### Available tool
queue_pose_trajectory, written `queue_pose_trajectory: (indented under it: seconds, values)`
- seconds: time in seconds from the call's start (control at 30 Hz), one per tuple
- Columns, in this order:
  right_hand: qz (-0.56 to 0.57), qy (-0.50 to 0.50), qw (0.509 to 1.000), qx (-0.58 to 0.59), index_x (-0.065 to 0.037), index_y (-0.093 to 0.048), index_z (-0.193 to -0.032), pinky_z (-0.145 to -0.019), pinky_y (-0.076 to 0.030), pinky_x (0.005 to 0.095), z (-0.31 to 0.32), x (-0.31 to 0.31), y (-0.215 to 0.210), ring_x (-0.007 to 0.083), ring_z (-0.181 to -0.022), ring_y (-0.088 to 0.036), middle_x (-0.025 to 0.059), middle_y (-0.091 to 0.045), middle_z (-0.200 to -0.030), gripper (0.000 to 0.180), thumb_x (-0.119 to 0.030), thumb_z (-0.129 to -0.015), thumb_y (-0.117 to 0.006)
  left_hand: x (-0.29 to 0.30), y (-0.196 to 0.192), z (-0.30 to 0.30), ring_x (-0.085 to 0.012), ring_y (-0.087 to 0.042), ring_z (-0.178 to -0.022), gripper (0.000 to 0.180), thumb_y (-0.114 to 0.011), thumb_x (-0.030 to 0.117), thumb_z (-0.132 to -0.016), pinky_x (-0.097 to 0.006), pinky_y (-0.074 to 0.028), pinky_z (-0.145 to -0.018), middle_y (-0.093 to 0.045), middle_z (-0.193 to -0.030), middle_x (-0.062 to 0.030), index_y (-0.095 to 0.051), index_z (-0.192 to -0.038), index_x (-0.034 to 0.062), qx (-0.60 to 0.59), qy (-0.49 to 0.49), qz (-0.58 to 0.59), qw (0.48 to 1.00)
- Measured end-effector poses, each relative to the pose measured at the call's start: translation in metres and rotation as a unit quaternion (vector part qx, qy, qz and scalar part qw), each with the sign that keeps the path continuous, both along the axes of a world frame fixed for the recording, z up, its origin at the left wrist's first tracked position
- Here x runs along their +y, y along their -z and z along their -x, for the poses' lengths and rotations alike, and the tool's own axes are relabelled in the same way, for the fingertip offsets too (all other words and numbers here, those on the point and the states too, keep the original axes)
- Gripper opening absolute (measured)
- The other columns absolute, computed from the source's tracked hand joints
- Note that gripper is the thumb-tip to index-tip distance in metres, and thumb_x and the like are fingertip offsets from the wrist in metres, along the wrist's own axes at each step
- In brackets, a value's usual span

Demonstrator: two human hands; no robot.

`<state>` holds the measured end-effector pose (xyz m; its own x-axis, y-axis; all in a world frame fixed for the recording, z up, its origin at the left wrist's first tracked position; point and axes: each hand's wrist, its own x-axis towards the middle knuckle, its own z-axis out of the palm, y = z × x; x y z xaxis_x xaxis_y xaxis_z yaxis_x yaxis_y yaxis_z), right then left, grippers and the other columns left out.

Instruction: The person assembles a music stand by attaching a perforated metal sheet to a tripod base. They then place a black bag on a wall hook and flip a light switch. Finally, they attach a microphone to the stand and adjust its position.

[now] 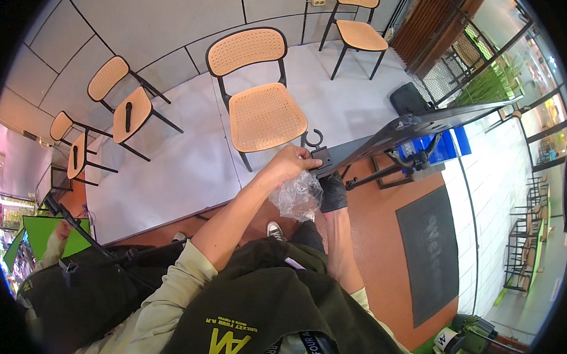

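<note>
Fingers (308, 155) of the left hand (290, 163) are curled onto the near end of a dark metal frame (385, 135). A crumpled clear plastic bag (299, 196) is held just below, against the black-gloved right hand (333, 191), whose fingers are hidden. The frame's long axis runs right and far, above the orange floor (375, 242).

Pale grey tiled wall (145, 22), light grey platform floor (184, 167), orange-brown floor (381, 243) beside it, several black-framed chairs with woven tan seats (264, 114), dark doormat (430, 257), black metal grille (444, 58), green plants (486, 90), daylight through glass at right
</note>
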<state>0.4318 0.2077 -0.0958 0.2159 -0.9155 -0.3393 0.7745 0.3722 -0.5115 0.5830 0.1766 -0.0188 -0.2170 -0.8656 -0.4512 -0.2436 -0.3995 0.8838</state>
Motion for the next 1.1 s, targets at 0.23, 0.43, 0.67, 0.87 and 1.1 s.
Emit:
queue_pose_trajectory:
  seconds: [0.23, 0.43, 0.67, 0.87, 1.1]
  values:
    - [-0.037, 0.000, 0.998, -0.041, -0.003, -0.059, -0.118, -0.083, -0.051, 0.0302, 0.002, 0.003, 0.008, 0.0187, -0.094, -0.060, 0.0086, -0.063, -0.106, 0.026, -0.017, -0.096, -0.055, -0.001, 0.009, -0.002, -0.0098, -0.047, -0.064, 0.022, -0.073, 0.020, -0.083, -0.026, -0.038, -0.059, -0.057, -0.069, -0.0024, -0.064, -0.077, 0.0012, -0.017, 0.000, 0.016, 1.000]
    - [-0.019, 0.004, 0.997, -0.073, -0.002, -0.058, -0.119, -0.084, -0.052, 0.0312, -0.002, 0.002, -0.002, 0.0196, -0.098, -0.061, 0.0094, -0.064, -0.110, 0.028, -0.017, -0.096, -0.054, -0.002, 0.007, -0.002, -0.0106, -0.049, -0.065, 0.022, -0.073, 0.020, -0.083, -0.026, -0.040, -0.060, -0.058, -0.070, -0.0037, -0.064, -0.078, 0.0005, -0.014, -0.006, 0.009, 1.000]
    - [-0.009, 0.035, 0.999, -0.022, -0.006, -0.059, -0.118, -0.081, -0.051, 0.0313, -0.011, 0.014, -0.002, 0.0178, -0.096, -0.060, 0.0061, -0.063, -0.108, 0.029, -0.021, -0.094, -0.059, -0.003, 0.006, 0.000, -0.0112, -0.051, -0.066, 0.024, -0.074, 0.021, -0.082, -0.026, -0.041, -0.059, -0.058, -0.073, -0.0050, -0.062, -0.079, 0.0002, -0.029, 0.000, 0.007, 1.000]
    - [-0.031, 0.025, 0.997, -0.061, -0.007, -0.059, -0.118, -0.082, -0.051, 0.0325, -0.015, 0.020, -0.012, 0.0184, -0.097, -0.060, 0.0062, -0.063, -0.109, 0.029, -0.022, -0.093, -0.059, -0.001, 0.008, 0.001, -0.0116, -0.051, -0.067, 0.029, -0.077, 0.023, -0.080, -0.027, -0.041, -0.059, -0.058, -0.073, -0.0045, -0.060, -0.082, -0.0002, -0.045, -0.010, 0.046, 0.998]
    - [-0.040, -0.008, 0.997, -0.072, -0.007, -0.059, -0.120, -0.086, -0.050, 0.0322, -0.006, 0.014, 0.015, 0.0193, -0.102, -0.060, 0.0063, -0.063, -0.112, 0.031, -0.024, -0.094, -0.059, 0.001, -0.005, 0.002, -0.0119, -0.048, -0.065, 0.032, -0.079, 0.025, -0.076, -0.027, -0.039, -0.058, -0.055, -0.071, -0.0037, -0.059, -0.079, 0.0003, -0.086, -0.009, 0.080, 0.993]
